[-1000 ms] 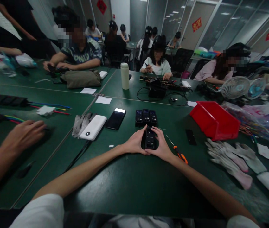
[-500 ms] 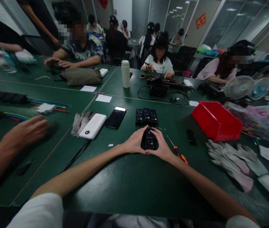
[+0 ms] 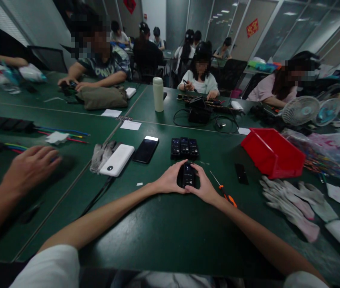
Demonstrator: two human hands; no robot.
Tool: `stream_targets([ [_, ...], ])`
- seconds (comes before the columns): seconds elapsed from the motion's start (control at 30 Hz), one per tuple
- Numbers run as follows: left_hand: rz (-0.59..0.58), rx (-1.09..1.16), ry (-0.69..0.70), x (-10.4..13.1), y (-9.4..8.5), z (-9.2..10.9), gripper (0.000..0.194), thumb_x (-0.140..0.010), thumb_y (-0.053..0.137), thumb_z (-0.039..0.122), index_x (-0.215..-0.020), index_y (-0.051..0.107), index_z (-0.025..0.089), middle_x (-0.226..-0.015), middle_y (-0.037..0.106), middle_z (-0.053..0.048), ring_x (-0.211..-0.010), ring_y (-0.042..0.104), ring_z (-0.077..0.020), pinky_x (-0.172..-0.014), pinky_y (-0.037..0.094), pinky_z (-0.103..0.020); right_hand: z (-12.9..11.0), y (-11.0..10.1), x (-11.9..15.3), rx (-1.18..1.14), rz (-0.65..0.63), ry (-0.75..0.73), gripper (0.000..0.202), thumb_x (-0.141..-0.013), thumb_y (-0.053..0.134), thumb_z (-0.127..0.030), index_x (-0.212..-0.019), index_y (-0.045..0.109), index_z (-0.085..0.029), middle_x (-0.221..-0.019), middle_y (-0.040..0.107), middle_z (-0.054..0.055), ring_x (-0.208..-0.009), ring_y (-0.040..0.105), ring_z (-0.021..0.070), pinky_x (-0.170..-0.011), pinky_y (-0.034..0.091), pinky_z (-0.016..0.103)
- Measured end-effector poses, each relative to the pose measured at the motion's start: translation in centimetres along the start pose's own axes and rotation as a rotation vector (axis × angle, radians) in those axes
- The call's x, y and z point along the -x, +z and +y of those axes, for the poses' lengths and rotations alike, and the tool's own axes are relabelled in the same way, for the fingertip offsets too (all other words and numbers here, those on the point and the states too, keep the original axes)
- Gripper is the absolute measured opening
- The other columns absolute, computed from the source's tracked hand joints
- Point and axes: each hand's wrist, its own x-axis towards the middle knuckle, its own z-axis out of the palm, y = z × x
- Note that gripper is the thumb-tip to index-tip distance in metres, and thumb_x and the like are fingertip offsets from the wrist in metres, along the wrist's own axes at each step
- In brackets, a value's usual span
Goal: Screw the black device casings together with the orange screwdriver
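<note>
A small black rectangular module [image 3: 189,177] with white print on its face lies between my hands on the green table. My left hand [image 3: 170,178] curves round its left side, with fingertips at its far end. From the right, my right hand [image 3: 204,185] closes on it, thumb at the near end and fingers at the far corner. Just beyond stand three similar black modules [image 3: 184,148] side by side. An orange-handled screwdriver [image 3: 226,194] lies to the right of my right hand.
Left of the modules are a black phone [image 3: 146,149], a white power bank [image 3: 117,160] and a grey glove [image 3: 98,156]. On the right are a red bin [image 3: 273,154] and work gloves [image 3: 292,206]. A co-worker's hand [image 3: 31,168] reaches in at left, near coloured wires.
My right thumb has shifted slightly onto the near end of the black module. The co-worker's hand at left has turned and lowered a little.
</note>
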Motion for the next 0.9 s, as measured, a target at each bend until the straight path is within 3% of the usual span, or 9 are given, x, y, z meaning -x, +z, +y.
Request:
stream_targets([
  [0.23,0.047,0.067,0.043,0.15,-0.13,0.69,0.111,-0.054,0.083,0.044,-0.145,0.024,0.02,-0.145,0.036,-0.015,-0.133,0.039,-0.0325,-0.113,0.032,-0.051,0.37,0.17,-0.04,-0.236,0.067,0.111,0.074,-0.084,0.063,-0.04,-0.144,0.022,-0.028,-0.146,0.039,0.014,-0.123,0.054,0.026,-0.105,0.043,0.049],
  [0.4,0.084,0.056,0.15,0.12,0.03,0.82,0.109,-0.054,0.083,0.04,-0.144,0.026,0.02,-0.143,0.037,-0.015,-0.133,0.037,-0.032,-0.114,0.031,-0.05,0.49,0.47,-0.61,-0.523,0.057,0.239,0.061,-0.081,0.065,-0.043,-0.132,0.039,-0.023,-0.127,0.06,0.012,-0.118,0.059,0.0255,-0.102,0.048,0.046],
  [0.5,0.082,0.115,0.177,0.09,0.06,0.89,0.108,-0.054,0.084,0.037,-0.144,0.027,0.021,-0.145,0.034,-0.015,-0.136,0.032,-0.033,-0.112,0.033,-0.051,0.54,0.68,-0.72,-0.62,0.128,0.277,0.058,-0.075,0.073,-0.038,-0.124,0.046,-0.022,-0.121,0.064,0.011,-0.116,0.061,0.0261,-0.103,0.046,0.045],
  [0.6,0.039,0.228,0.127,0.13,-0.07,1.02,0.116,-0.051,0.087,0.038,-0.147,0.023,0.023,-0.151,0.023,-0.016,-0.138,0.028,-0.0355,-0.106,0.041,-0.049,0.6,0.8,-0.63,-0.668,0.189,0.277,0.055,-0.074,0.075,-0.035,-0.121,0.05,-0.022,-0.123,0.064,0.01,-0.117,0.06,0.0256,-0.105,0.044,0.044],
  [0.67,0.002,0.339,0.036,0.15,-0.16,1.03,0.112,-0.058,0.084,0.039,-0.148,0.02,0.026,-0.151,0.022,-0.016,-0.133,0.037,-0.0332,-0.1,0.046,-0.047,0.54,0.82,-0.56,-0.684,0.205,0.255,0.054,-0.075,0.074,-0.034,-0.122,0.05,-0.023,-0.125,0.063,0.009,-0.118,0.059,0.0251,-0.106,0.043,0.043],
  [0.77,-0.021,0.518,-0.132,0.01,-0.09,0.78,0.082,-0.076,0.071,0.039,-0.144,0.028,0.025,-0.138,0.042,-0.014,-0.111,0.055,-0.0227,-0.09,0.051,-0.04,0.27,0.82,-0.49,-0.689,0.228,0.23,0.058,-0.074,0.075,-0.034,-0.124,0.048,-0.024,-0.124,0.062,0.009,-0.117,0.059,0.0247,-0.105,0.043,0.043],
  [0.9,0.017,0.64,-0.21,-0.36,0.37,0.13,0.06,-0.077,0.072,0.036,-0.128,0.047,0.018,-0.113,0.058,-0.009,-0.091,0.06,-0.015,-0.083,0.051,-0.032,0.07,0.9,-0.44,-0.684,0.219,0.231,0.057,-0.073,0.076,-0.033,-0.122,0.048,-0.024,-0.121,0.063,0.009,-0.115,0.06,0.0245,-0.104,0.044,0.043],
])
